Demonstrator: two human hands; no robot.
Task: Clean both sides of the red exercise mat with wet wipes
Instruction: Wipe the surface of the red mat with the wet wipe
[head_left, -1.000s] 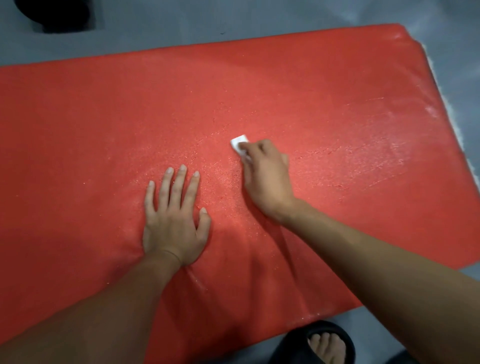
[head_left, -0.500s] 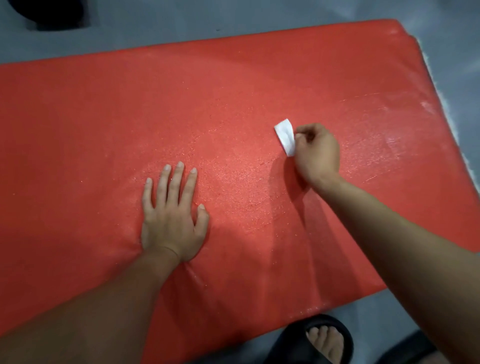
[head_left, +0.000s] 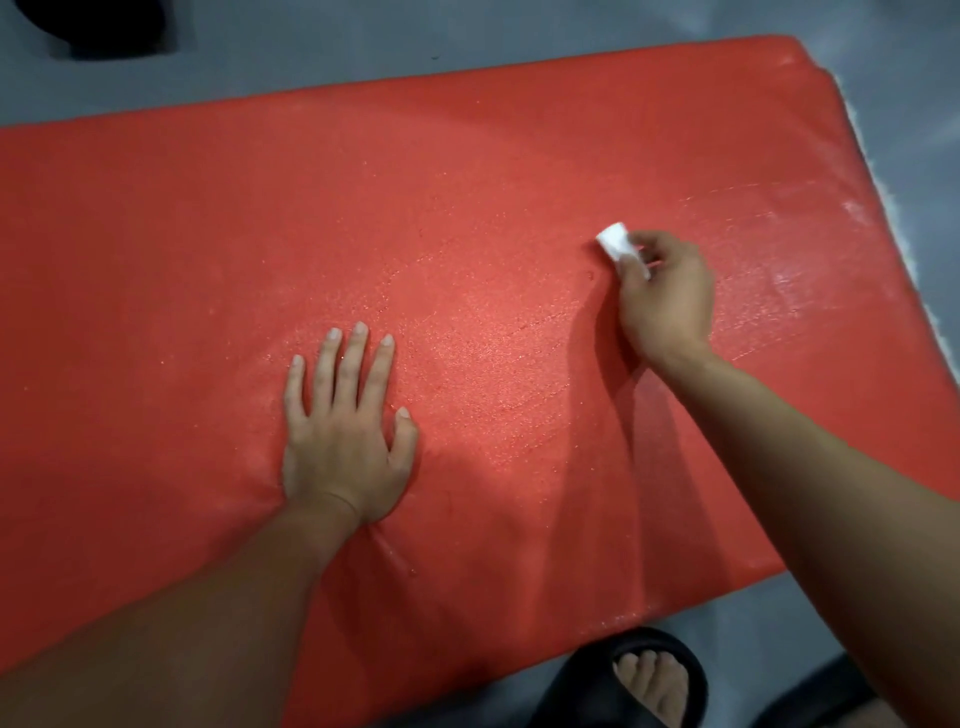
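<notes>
The red exercise mat (head_left: 467, 208) lies flat on the grey floor and fills most of the view. Wet streaks shine on its right part. My left hand (head_left: 345, 431) rests flat on the mat near its front edge, fingers straight and spread. My right hand (head_left: 662, 296) is to the right of the centre, fingers curled round a small folded white wet wipe (head_left: 615, 241). The wipe sticks out past the fingertips and sits against the mat's surface.
Grey floor (head_left: 363, 47) surrounds the mat. A foot in a black slide sandal (head_left: 639, 680) stands at the mat's front edge, bottom centre-right. A dark object (head_left: 93, 23) sits on the floor at the top left. The mat's right edge runs near the frame's right side.
My right hand has swept the wipe from the mat's centre rightwards over the last second. My left hand has stayed pressed in the same place.
</notes>
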